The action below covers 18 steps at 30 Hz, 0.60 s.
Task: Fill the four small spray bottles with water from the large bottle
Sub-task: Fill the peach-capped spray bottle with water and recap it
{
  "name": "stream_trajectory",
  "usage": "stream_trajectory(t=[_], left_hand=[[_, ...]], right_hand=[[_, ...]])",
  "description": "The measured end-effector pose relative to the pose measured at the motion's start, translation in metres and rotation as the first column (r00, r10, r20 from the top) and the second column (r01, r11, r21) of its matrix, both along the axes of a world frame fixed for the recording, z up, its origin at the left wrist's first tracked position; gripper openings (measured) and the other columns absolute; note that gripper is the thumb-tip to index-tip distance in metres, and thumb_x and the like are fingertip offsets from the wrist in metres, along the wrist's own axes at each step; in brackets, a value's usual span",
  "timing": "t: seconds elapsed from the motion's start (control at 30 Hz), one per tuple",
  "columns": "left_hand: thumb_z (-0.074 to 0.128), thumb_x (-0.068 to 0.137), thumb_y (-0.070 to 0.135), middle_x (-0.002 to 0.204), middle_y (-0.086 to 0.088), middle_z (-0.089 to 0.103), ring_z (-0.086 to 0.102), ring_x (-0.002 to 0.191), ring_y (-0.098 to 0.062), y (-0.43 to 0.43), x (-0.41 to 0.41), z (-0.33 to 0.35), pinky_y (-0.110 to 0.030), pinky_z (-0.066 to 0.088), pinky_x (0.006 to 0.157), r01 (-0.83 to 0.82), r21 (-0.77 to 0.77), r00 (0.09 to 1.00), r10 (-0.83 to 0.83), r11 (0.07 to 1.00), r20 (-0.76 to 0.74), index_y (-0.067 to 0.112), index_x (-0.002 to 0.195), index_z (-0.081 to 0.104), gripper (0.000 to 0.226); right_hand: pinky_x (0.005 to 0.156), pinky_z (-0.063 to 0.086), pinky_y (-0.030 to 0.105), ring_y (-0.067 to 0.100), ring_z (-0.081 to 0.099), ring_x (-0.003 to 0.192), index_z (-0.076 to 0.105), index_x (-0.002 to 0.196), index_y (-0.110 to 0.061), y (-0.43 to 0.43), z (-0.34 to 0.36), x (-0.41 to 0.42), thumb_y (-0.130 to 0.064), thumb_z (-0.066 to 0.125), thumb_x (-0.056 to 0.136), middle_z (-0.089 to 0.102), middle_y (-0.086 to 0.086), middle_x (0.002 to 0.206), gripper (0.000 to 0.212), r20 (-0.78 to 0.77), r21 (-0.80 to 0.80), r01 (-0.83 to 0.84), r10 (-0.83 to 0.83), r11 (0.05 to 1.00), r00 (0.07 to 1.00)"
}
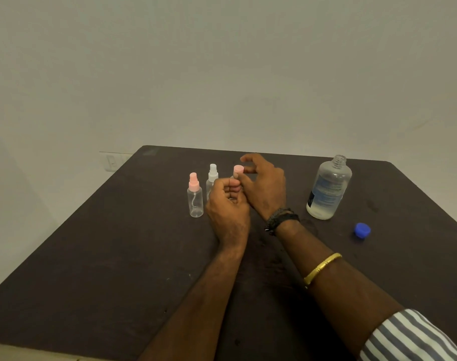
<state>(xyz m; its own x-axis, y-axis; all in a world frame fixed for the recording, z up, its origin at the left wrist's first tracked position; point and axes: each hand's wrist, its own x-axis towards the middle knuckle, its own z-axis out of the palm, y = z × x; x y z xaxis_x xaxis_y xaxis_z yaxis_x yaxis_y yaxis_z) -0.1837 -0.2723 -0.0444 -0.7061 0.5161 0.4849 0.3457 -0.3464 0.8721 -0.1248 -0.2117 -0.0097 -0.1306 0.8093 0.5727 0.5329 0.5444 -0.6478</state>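
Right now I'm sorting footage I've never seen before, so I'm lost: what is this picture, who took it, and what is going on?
There is no machine here. A camera worn on a person's head looks down at their own bare hands over a dark table. The left hand is closed around a small spray bottle, mostly hidden; the right hand has its fingers at that bottle's pink cap. Beside them stand a pink-topped spray bottle and a white-topped spray bottle. To the right stands the large bottle, open, partly filled, with its blue cap lying on the table.

Dark table (92,256) carries 2 spray bottles (195,196), large bottle (327,188) (uncapped), blue cap (362,230).
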Motion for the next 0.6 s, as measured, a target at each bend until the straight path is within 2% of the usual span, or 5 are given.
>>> stream_trajectory(t=[0.13, 0.23, 0.37, 0.5, 0.6], left_hand=[[0.079, 0.086, 0.012, 0.095, 0.009, 0.065, 0.067, 0.085, -0.008, -0.004, 0.005, 0.004, -0.020, 0.055, 0.072, 0.007, 0.082, 0.997, -0.001, 0.997, -0.072, 0.020, 0.101, 0.063, 0.023], [0.085, 0.081, 0.019, 0.106, 0.019, 0.061, 0.064, 0.100, -0.010, -0.007, 0.012, 0.007, -0.019, 0.052, 0.080, 0.024, 0.101, 0.995, -0.013, 0.995, -0.103, 0.016, 0.110, 0.063, 0.037], [0.086, 0.080, 0.026, 0.122, 0.008, 0.062, 0.060, 0.114, -0.007, -0.006, 0.018, 0.004, -0.016, 0.050, 0.085, 0.148, 0.030, 0.978, -0.141, 0.989, -0.156, 0.014, 0.125, 0.063, 0.052], [0.086, 0.081, 0.023, 0.124, 0.005, 0.064, 0.063, 0.111, -0.006, -0.004, 0.024, -0.004, -0.019, 0.055, 0.087, 0.336, -0.084, 0.918, -0.346, 0.938, -0.194, 0.015, 0.132, 0.063, 0.056], [0.086, 0.081, 0.023, 0.122, 0.005, 0.069, 0.067, 0.109, -0.005, -0.004, 0.031, -0.009, -0.023, 0.059, 0.087, 0.428, -0.153, 0.872, -0.451, 0.891, -0.189, 0.016, 0.132, 0.065, 0.055]], right_hand=[[0.080, 0.061, 0.033, 0.006, 0.073, 0.094, 0.067, 0.116, -0.029, -0.005, 0.007, 0.015, -0.036, 0.075, 0.090, 0.078, -0.011, 0.103, 0.028, -0.032, 0.039, -0.005, 0.006, 0.999, 0.999], [0.079, 0.059, 0.027, 0.008, 0.073, 0.093, 0.069, 0.118, -0.025, -0.013, 0.015, 0.034, -0.035, 0.074, 0.092, 0.078, -0.008, 0.103, 0.029, -0.070, 0.082, 0.013, -0.007, 0.997, 0.997], [0.070, 0.057, 0.026, 0.004, 0.071, 0.084, 0.069, 0.116, -0.025, -0.022, 0.017, 0.064, -0.037, 0.073, 0.093, 0.078, -0.008, 0.101, 0.027, -0.101, 0.109, 0.042, -0.031, 0.993, 0.994], [0.064, 0.045, 0.011, -0.006, 0.063, 0.073, 0.070, 0.116, -0.023, -0.032, 0.011, 0.092, -0.033, 0.077, 0.092, 0.076, -0.011, 0.100, 0.027, -0.120, 0.088, 0.060, -0.049, 0.994, 0.992], [0.062, 0.050, 0.018, 0.000, 0.064, 0.068, 0.070, 0.114, -0.026, -0.040, 0.003, 0.108, -0.036, 0.078, 0.091, 0.074, -0.016, 0.094, 0.026, -0.149, 0.084, 0.074, -0.061, 0.994, 0.987]])
